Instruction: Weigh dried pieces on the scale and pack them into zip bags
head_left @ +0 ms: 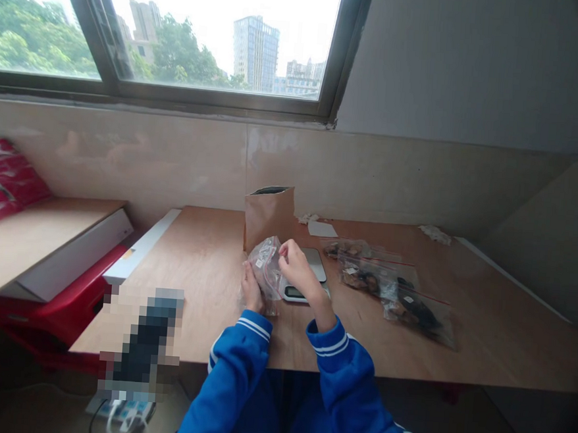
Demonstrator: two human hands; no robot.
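Note:
A clear zip bag (267,268) with a small white label is held up over the table in front of me. My left hand (253,289) is closed around its left side. At the bag's right edge, the fingers of my right hand (293,264) are curled in a pinch on the plastic. What is inside the bag, if anything, I cannot make out. Directly behind it stands an upright brown paper bag (268,216), its top open. A white kitchen scale (315,263) sits under and beyond my right hand, partly covered by it.
Several clear zip bags (378,279) of dark and brown dried pieces lie to the right. Toward the wall are a white paper (322,229) and crumpled plastic (435,234). A power strip (124,408) with cables lies below the table's left front. A red stool (64,313) stands left.

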